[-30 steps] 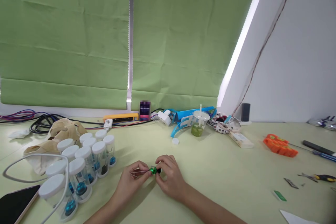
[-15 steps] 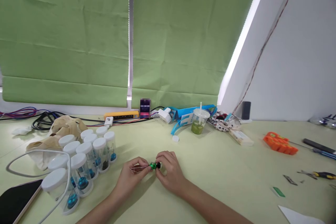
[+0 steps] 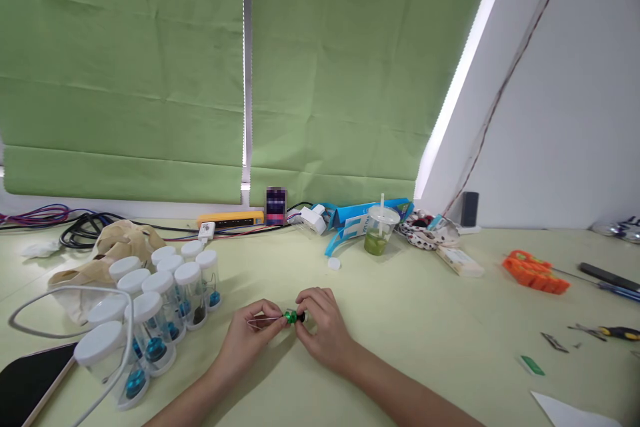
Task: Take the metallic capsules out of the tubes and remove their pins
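At the middle of the table, both hands pinch one small shiny green part with a thin wire. My left hand is closed on its left end, and the wire runs back between thumb and fingers. On the other side, my right hand closes thumb and fingers around a dark round piece at the part's right end. Fingertips hide some of both pieces; whether they are joined I cannot make out. To the left of the hands stand several clear jars with white lids, most holding blue metallic pieces on wires.
A white lid lies beyond the hands. Behind it stands a cup of green drink with a straw. At right are an orange object, yellow-black pliers and a green piece. A grey cable loops beside a tablet.
The dark piece and green part look turned slightly between my fingers. Both hands keep their pinch in nearly the same place; the view has shifted a little.
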Motion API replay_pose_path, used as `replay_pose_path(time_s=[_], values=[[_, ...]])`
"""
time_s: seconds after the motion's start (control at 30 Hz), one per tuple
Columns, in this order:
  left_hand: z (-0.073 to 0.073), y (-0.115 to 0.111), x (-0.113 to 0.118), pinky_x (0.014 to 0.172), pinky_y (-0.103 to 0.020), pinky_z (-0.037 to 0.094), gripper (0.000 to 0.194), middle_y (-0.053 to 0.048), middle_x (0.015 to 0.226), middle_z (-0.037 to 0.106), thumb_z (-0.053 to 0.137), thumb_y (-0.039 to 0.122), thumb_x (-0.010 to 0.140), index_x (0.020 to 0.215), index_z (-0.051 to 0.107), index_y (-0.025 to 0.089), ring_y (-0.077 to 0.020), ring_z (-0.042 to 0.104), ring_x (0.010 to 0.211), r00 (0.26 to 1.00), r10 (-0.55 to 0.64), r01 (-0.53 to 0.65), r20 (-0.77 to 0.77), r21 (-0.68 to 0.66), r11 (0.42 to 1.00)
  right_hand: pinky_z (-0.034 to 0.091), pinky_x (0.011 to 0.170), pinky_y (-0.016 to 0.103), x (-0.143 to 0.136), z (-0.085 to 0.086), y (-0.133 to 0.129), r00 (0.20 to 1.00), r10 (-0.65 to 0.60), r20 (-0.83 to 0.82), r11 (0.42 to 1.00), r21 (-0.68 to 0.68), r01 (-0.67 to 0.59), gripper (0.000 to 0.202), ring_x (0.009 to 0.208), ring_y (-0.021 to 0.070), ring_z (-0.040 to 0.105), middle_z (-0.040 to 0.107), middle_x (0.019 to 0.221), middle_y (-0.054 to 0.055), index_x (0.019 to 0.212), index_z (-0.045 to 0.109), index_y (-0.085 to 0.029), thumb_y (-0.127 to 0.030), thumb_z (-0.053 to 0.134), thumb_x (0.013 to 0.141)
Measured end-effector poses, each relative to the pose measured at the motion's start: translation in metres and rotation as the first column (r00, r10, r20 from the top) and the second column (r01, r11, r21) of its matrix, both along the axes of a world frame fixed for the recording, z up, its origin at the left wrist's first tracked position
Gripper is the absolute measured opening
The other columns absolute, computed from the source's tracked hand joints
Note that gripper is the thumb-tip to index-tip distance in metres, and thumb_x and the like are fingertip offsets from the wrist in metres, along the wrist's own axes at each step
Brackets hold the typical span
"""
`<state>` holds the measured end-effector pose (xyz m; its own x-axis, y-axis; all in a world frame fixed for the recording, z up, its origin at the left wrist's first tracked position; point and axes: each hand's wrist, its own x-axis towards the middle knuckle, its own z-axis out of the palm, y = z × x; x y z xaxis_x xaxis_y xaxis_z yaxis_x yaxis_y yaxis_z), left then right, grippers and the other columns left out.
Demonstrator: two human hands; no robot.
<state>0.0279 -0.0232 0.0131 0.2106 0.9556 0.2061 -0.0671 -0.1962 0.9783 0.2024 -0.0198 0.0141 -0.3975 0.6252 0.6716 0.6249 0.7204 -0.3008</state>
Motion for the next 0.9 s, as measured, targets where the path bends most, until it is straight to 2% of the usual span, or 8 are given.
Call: replay_pose_path(time_s=[0.23, 0.9], values=[[-0.0011, 0.0008, 0.0001, 0.063, -0.025, 0.045, 0.018, -0.004, 0.069, 0.061, 0.068, 0.028, 0.066, 0.06, 0.058, 0.014, -0.0155, 0.056, 0.068, 1.0, 0.009, -0.009, 0.021, 0.013, 1.0, 0.032, 0.073, 0.032, 0.0004, 0.0002, 0.0, 1.0, 0.021, -0.002, 1.0, -0.003, -0.021, 0.012, 0.082, 0.0172, 0.05, 0.054, 0.087, 0.005, 0.08, 0.048, -0.019, -0.008, 0.047, 0.074], [-0.0041, 0.0024, -0.0007, 0.063, -0.025, 0.045, 0.021, -0.004, 0.07, 0.061, 0.067, 0.031, 0.067, 0.06, 0.058, 0.015, -0.0155, 0.056, 0.068, 1.0, 0.008, -0.008, -0.006, 0.008, 1.0, 0.032, 0.074, 0.031, -0.0008, -0.0013, 0.0009, 1.0, -0.022, 0.014, 1.0, -0.012, 0.022, 0.015, 0.082, 0.0167, 0.05, 0.053, 0.086, 0.004, 0.079, 0.046, -0.019, -0.007, 0.05, 0.071]])
